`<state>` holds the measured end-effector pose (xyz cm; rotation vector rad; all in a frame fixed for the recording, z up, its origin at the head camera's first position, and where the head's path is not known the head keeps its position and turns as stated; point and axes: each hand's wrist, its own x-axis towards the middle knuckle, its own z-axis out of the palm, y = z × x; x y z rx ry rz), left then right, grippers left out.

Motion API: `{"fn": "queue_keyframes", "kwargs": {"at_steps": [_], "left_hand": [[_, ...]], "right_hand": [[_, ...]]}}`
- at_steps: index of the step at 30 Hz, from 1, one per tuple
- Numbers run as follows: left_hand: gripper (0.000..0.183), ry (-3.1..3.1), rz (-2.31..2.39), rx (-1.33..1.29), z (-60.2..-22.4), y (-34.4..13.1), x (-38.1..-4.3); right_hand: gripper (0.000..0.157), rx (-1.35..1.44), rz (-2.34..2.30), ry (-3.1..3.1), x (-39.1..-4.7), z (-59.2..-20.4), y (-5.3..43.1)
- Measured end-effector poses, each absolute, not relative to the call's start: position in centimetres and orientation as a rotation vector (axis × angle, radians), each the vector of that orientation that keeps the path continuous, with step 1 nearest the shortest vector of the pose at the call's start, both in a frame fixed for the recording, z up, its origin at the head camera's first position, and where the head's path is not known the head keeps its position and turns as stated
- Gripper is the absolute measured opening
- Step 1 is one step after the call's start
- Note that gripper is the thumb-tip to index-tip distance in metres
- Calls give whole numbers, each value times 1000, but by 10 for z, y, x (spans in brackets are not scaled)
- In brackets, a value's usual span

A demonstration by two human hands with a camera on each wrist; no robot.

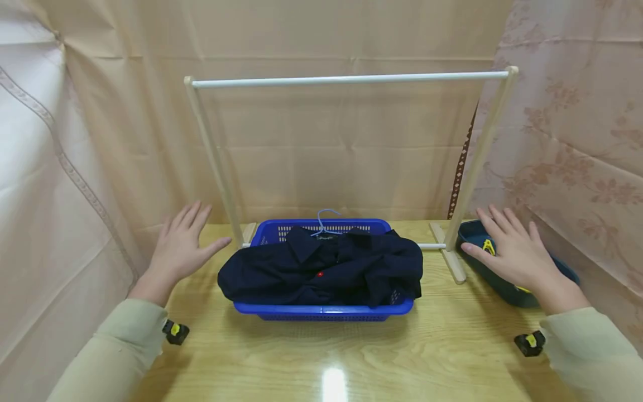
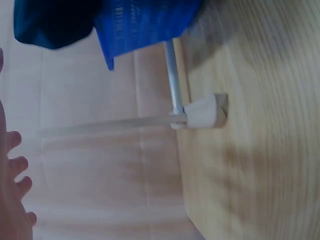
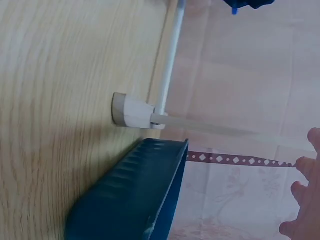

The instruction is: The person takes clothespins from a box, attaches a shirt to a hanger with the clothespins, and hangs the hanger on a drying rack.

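Note:
A dark navy collared garment [image 1: 351, 268] lies heaped over a blue plastic basket [image 1: 321, 310] in the middle of the table. The hook of a light-blue clothes hanger [image 1: 322, 220] sticks up at its collar. To the left of the basket, my left hand [image 1: 181, 243] is held up with fingers spread, holding nothing. My right hand [image 1: 514, 251] is likewise spread and bare, overlapping a dark green bin [image 1: 507, 287] in the head view. In the right wrist view that bin [image 3: 135, 185] stands beside the rack's foot.
Behind the basket rises a clothes rack with a white top bar [image 1: 351, 80] and pale wooden posts [image 1: 479, 162]. Its feet [image 1: 449, 254] rest on the wood-grain table [image 1: 281, 357]. Yellow items [image 1: 488, 247] show inside the green bin. Curtains [image 1: 341, 178] enclose the back and sides.

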<state>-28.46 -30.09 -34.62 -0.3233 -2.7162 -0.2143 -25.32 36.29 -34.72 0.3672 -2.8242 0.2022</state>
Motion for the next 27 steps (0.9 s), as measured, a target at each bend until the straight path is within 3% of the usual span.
{"fn": "queue_keyframes", "kwargs": {"at_steps": [27], "left_hand": [[81, -2410, -417, -532, -303, -262, -268]], "right_hand": [[70, 508, 783, -2429, -244, -318, 343]]}}
